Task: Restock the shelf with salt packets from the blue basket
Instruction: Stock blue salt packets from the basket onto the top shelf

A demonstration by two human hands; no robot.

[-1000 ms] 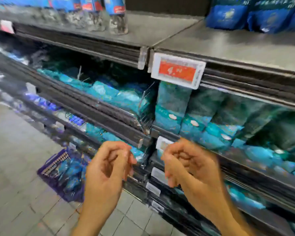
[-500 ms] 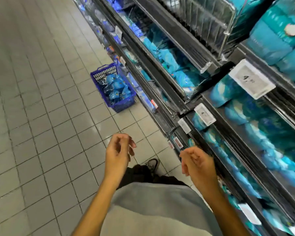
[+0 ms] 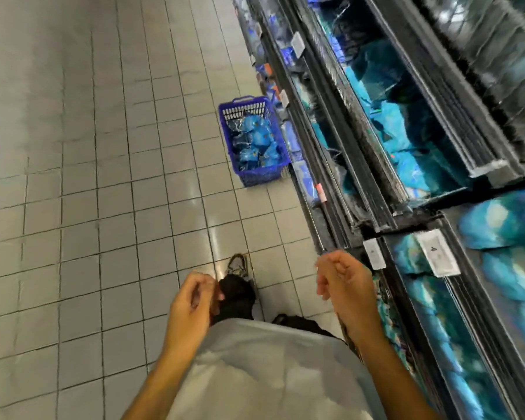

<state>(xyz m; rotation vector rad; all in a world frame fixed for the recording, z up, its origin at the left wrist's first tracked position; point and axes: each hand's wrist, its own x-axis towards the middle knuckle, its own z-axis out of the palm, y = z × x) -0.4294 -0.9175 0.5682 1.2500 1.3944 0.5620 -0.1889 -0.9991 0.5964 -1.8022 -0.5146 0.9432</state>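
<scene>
Fingers [image 3: 326, 275] of both hands hang loosely curled, empty; shelf packets [image 3: 403, 147] blur indistinctly.

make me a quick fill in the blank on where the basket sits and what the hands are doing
1. The blue plastic basket of blue salt packets stands on the tiled ____.
2. The basket stands to the ____ of the shelf unit.
3. The left hand and right hand each hold ____.

Missing words: floor; left; nothing
</scene>
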